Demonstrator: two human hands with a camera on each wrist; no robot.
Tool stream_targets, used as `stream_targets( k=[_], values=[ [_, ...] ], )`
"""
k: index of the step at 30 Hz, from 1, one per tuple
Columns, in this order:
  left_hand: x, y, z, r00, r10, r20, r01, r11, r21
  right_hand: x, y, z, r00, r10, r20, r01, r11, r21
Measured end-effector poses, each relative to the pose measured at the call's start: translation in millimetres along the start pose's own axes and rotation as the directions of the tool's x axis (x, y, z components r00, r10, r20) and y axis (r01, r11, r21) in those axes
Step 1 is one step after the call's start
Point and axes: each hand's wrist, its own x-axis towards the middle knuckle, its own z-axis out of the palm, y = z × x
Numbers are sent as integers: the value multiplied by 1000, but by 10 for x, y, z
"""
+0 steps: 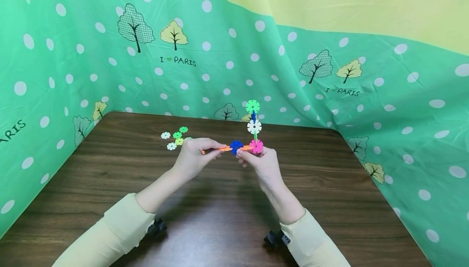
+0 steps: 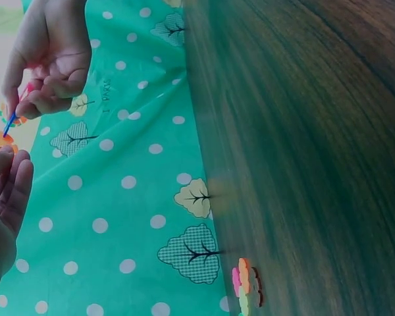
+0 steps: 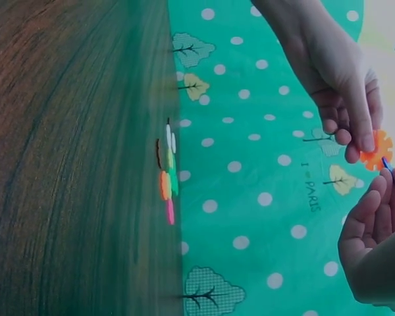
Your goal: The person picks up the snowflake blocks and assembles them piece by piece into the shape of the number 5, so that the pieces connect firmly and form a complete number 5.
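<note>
Polka-dot cloth (image 1: 227, 92), green below and yellow above, printed with trees and "PARIS" lettering, encloses the far edge and both sides of the dark wood-grain table (image 1: 315, 185).

Position: the chain of notched discs is held above the table, between and to the right of the two hands. Its upright part rises from the pink disc (image 1: 257, 146) through the white disc (image 1: 254, 127) to the green disc (image 1: 252, 106), with edge-on pieces between them.

Grip: the left hand (image 1: 194, 157) pinches the orange disc (image 1: 226, 148) between thumb and fingers. The right hand (image 1: 267, 165) pinches the blue disc (image 1: 235, 147) near its lower edge. Orange and blue meet; how deeply their notches engage cannot be determined.

Handling: the parts appear to be thin plastic, so expect low weight, stiff faces and a smooth, somewhat slippery surface. Hold each disc by its rim, close to the joint, and keep both slots aligned. Support the base of the upright part; side load could loosen or twist a joint.

Surface: the table looks flat and slightly glossy. Loose discs (image 1: 177, 135) lie toward its far left, beyond the left hand.
</note>
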Motion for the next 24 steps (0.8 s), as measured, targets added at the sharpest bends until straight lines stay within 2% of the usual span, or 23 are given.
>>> stream_targets(
  k=[6,11,14,19,24],
  values=[
    [-11,-19,49,999,44,-24,-44,999,-22,-8,10,-6,1000,17,-9,-17,1000,24],
    [-10,-29,105,992,108,-59,-107,994,21,-13,21,-5,1000,25,-14,-24,998,53],
    [-5,-29,131,990,122,-64,-119,992,47,-13,26,-8,999,26,-18,-25,997,73],
    [2,-28,119,998,53,-33,-50,997,61,3,33,-14,999,40,-5,-40,996,77],
    [55,-77,5,995,-82,55,79,996,51,29,32,-48,1000,25,-14,-24,999,40]
  ],
)
